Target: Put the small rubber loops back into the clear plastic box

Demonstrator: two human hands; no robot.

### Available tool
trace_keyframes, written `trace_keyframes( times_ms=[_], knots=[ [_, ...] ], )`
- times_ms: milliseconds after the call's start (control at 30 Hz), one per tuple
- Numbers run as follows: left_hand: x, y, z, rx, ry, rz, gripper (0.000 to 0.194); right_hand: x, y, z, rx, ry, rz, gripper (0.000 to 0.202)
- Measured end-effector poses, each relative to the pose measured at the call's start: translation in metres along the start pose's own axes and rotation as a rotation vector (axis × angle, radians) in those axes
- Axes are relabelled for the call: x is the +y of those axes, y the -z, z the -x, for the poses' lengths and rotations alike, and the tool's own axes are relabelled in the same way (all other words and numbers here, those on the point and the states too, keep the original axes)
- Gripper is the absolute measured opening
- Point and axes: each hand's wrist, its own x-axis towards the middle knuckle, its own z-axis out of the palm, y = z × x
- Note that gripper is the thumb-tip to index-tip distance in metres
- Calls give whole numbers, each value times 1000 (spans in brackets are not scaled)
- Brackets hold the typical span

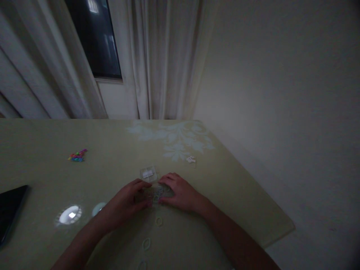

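Note:
A clear box (155, 193) with small rings in it lies on the table between my two hands. My left hand (132, 197) curves round its left side, thumb and fingertips at the edges. From the right, my right hand (177, 193) touches the box in the same way, its fingers bent over the far edge and the thumb at the near one. Just behind stands a clear lid-like piece (148, 173) with a white label. A pale ring (159, 221) lies in front of the box, and another ring (146, 244) is nearer to me.
Colourful small pieces (77, 155) form a pile at the back left of the table (112, 138). A dark tablet-like device (12, 206) is at the left edge. White small items (191, 159) lie behind my right hand.

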Motion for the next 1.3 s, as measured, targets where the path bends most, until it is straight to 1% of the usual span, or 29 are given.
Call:
trace_keyframes(
  times_ms=[33, 100, 133, 200, 233, 300, 400, 533, 733, 867, 1000, 1067, 1200, 1300],
  knots=[
    [1, 0, 1, -20, -19, -32, 46, -1, -1, 1, -16, 7, 18, 63],
    [1, -2, 1, -53, -39, -69, 51, -3, -3, 1, -43, 17, 43, 60],
    [0, -6, 0, -58, -45, -76, 48, -6, -5, 1, -54, 25, 60, 55],
    [-4, -16, -3, -37, -65, -80, 34, -10, -9, 0, -61, 36, 119, 45],
    [-6, -21, -6, -10, -77, -83, 26, -12, -12, 0, -59, 37, 162, 39],
    [-10, -32, -10, 60, -79, -122, 20, -15, -18, -2, -47, 31, 251, 28],
    [-12, -43, -15, 122, -59, -222, 21, -15, -28, -5, -21, 14, 335, 18],
    [-7, -48, -17, 175, -90, -349, 26, -12, -36, -9, 16, -17, 373, 12],
    [-4, -51, -15, 162, -98, -403, 29, -10, -40, -11, 38, -38, 419, 13],
    [-5, -50, -13, 148, -82, -395, 31, -11, -36, -9, 34, -36, 387, 16],
    [-6, -50, -10, 153, -95, -350, 36, -11, -29, -8, 45, -90, 287, 16],
    [-6, -50, -9, 168, -99, -289, 37, -11, -25, -8, 65, -108, 213, 15],
    [-4, -47, -10, 203, -90, -89, 33, -9, -19, -7, 140, -94, 20, 14],
    [-2, -43, -12, 219, -122, 42, 33, -8, -13, -6, 182, -87, -112, 16]
  ],
)
